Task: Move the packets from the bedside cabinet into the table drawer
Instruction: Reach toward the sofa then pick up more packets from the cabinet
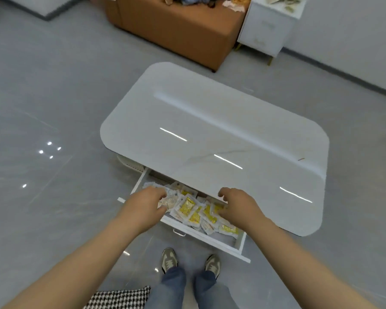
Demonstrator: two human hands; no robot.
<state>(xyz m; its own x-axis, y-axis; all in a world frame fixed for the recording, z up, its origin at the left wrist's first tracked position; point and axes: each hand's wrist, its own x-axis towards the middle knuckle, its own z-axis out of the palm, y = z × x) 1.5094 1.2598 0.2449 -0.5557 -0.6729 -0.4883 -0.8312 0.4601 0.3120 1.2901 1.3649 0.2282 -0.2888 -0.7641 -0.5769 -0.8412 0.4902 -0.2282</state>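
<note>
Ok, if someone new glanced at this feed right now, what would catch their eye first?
Probably the heap of yellow and clear packets filling the open drawer at the near edge of the white table, with both hands over them: the left hand at the drawer's left end, the right hand over the middle. After that, the glossy bare tabletop, then the brown ottoman and the white bedside cabinet at the far end of the room.

1. A glossy grey tiled floor (54, 108) mirrors small ceiling lights at the left.
2. A brown leather ottoman (176, 30) stands at the far side, with jumbled items on top.
3. A pale wall (354, 30) with a dark skirting runs along the right.
4. A houndstooth cushion (120, 297) lies at the bottom edge.
</note>
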